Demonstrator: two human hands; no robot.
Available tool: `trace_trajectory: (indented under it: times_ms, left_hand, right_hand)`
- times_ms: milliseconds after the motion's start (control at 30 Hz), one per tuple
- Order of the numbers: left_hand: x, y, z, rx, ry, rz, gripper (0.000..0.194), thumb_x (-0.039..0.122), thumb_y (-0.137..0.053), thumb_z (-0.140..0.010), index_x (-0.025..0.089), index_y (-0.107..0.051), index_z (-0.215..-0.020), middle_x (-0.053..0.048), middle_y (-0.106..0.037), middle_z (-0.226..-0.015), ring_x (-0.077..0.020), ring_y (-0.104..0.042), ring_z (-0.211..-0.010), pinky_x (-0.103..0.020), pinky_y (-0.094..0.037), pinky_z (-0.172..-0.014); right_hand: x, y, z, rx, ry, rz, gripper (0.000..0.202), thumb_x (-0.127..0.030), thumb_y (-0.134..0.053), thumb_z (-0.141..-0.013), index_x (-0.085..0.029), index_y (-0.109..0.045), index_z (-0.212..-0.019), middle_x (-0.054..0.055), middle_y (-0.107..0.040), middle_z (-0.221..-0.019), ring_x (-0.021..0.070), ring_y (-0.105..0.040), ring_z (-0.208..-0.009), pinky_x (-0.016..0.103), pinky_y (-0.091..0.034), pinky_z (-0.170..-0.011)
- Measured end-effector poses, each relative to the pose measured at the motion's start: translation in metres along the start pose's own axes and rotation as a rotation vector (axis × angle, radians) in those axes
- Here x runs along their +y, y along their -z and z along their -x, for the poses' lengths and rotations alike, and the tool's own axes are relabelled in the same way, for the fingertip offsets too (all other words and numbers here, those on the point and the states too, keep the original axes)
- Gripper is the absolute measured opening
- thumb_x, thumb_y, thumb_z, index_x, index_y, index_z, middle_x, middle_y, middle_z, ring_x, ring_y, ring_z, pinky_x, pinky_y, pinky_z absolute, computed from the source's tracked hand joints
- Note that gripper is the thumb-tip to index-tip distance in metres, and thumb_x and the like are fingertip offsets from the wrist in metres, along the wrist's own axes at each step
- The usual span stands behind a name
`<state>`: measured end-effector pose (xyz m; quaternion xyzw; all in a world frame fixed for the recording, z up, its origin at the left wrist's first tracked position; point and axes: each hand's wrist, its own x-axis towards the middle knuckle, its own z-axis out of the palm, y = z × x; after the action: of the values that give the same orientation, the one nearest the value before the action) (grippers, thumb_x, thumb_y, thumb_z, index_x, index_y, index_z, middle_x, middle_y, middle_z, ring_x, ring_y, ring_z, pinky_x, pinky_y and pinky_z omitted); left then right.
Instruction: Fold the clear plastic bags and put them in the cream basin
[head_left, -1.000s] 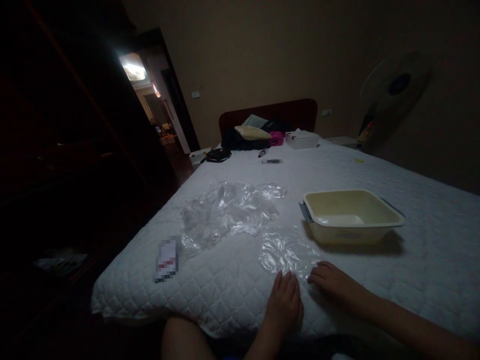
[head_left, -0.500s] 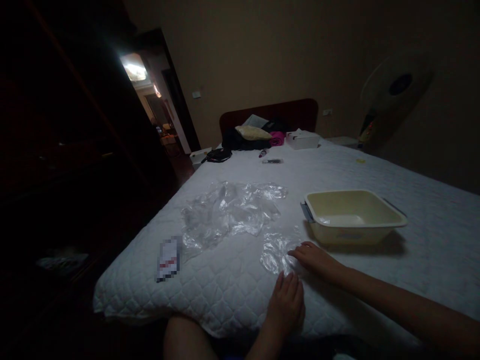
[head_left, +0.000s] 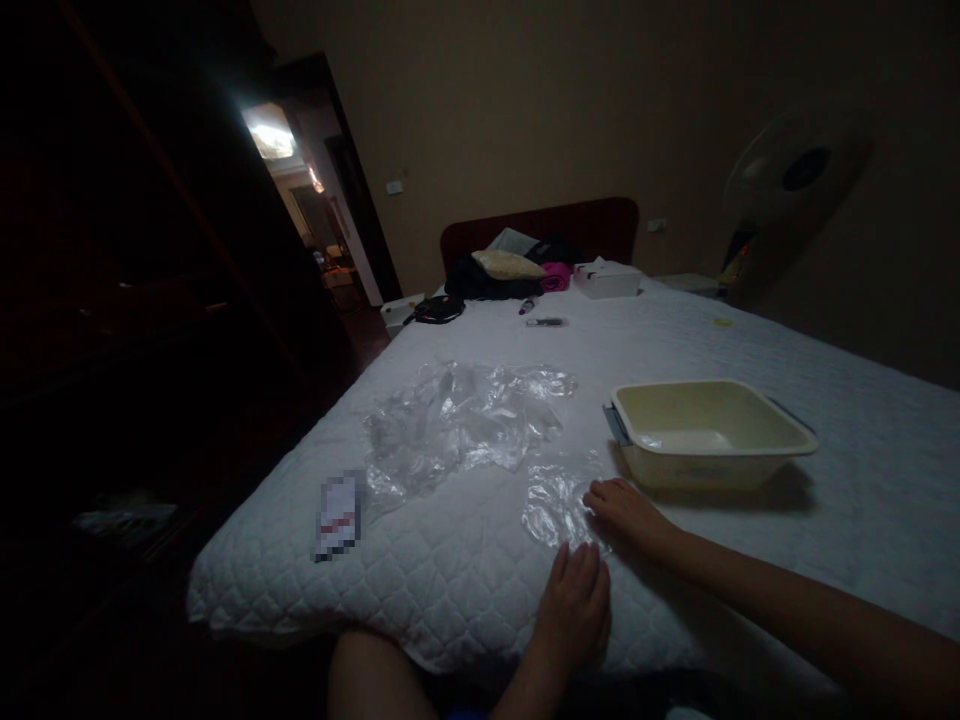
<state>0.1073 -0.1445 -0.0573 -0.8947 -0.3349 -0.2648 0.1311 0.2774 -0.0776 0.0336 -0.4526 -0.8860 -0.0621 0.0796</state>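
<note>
While clear plastic (head_left: pixel 553 505) lies past the left grip (head_left: pixel 574 605), under the right grip's (head_left: pixel 628 513) edge, both holds are unclear.

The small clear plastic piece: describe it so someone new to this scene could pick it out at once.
On the white bed, find the cream tub. Left of it, by the right hand, lies the small clear plastic piece. It is smaller and nearer that hand than the plastic sheet farther left.

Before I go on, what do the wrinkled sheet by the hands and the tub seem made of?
Wrinkled sheet: likely clear plastic film, glossy; bright creases glint and white bedding shows through. Tub: probably rigid plastic, smooth; even walls and rounded corners suggest moulding.
</note>
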Motion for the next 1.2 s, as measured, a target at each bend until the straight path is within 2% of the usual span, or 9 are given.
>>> trace_trajectory:
  times_ms: [100,267,433,600,733,900,1200]
  left_hand:
    - [-0.001,0.002,-0.001,-0.015,-0.01,-0.014,0.038,0.028,-0.039,-0.084,0.014,-0.048,-0.118,-0.008,-0.046,-0.129,-0.0234,-0.03,-0.125,-0.044,-0.023,-0.105]
    - [-0.001,0.004,-0.002,-0.027,-0.017,-0.024,0.039,0.029,-0.038,-0.084,0.013,-0.048,-0.118,-0.008,-0.044,-0.13,-0.0255,-0.025,-0.128,-0.045,-0.023,-0.104]
    - [0.001,0.005,-0.003,-0.024,0.005,-0.031,0.04,0.03,-0.038,-0.084,0.013,-0.047,-0.119,-0.009,-0.043,-0.131,-0.0253,-0.026,-0.127,-0.044,-0.024,-0.103]
    - [0.002,0.003,-0.004,-0.025,0.017,-0.038,0.045,0.033,-0.04,-0.083,0.013,-0.044,-0.123,-0.009,-0.044,-0.13,-0.0255,-0.029,-0.125,-0.046,-0.024,-0.103]
    - [0.005,0.003,-0.006,-0.018,0.054,-0.028,0.049,0.035,-0.042,-0.082,0.011,-0.041,-0.126,-0.01,-0.044,-0.13,-0.0255,-0.03,-0.125,-0.047,-0.023,-0.103]
    - [0.009,0.003,-0.011,0.035,0.166,-0.001,0.043,0.03,-0.042,-0.083,0.013,-0.046,-0.122,-0.01,-0.043,-0.131,-0.0261,-0.03,-0.125,-0.05,-0.024,-0.103]
    - [0.011,0.003,-0.017,0.071,0.182,-0.007,0.04,0.03,-0.043,-0.083,0.013,-0.048,-0.119,-0.009,-0.051,-0.122,-0.0275,-0.035,-0.121,-0.053,-0.023,-0.102]
  right_hand:
    - [0.002,-0.003,-0.001,-0.006,-0.004,-0.016,0.015,-0.011,-0.045,-0.079,-0.016,-0.059,-0.081,0.006,-0.058,-0.085,0.0177,-0.051,-0.079,0.03,-0.036,-0.072]
    - [0.012,0.006,0.007,0.013,-0.09,-0.115,0.021,-0.008,-0.045,-0.077,-0.017,-0.059,-0.088,0.006,-0.058,-0.087,0.0178,-0.052,-0.08,0.031,-0.037,-0.073]
    - [0.029,0.017,0.043,0.095,-0.172,-0.207,0.02,-0.013,-0.043,-0.079,-0.017,-0.058,-0.092,0.007,-0.059,-0.092,0.0191,-0.054,-0.085,0.032,-0.042,-0.075]
    - [0.037,0.011,0.086,0.16,-0.217,-0.211,0.021,-0.018,-0.042,-0.082,-0.018,-0.059,-0.095,0.009,-0.06,-0.093,0.0198,-0.056,-0.084,0.034,-0.044,-0.075]
    - [0.039,0.003,0.102,0.154,-0.168,-0.175,0.023,-0.019,-0.041,-0.084,-0.019,-0.058,-0.099,0.01,-0.06,-0.097,0.02,-0.056,-0.086,0.034,-0.044,-0.076]
    - [0.04,-0.004,0.103,0.217,-0.045,-0.076,0.023,-0.02,-0.043,-0.084,-0.02,-0.058,-0.101,0.009,-0.06,-0.103,0.022,-0.054,-0.092,0.037,-0.042,-0.079]
    - [0.03,0.001,0.09,0.131,0.076,0.005,0.022,-0.004,-0.041,-0.079,-0.019,-0.057,-0.079,0.004,-0.059,-0.077,0.0178,-0.051,-0.076,0.034,-0.036,-0.078]
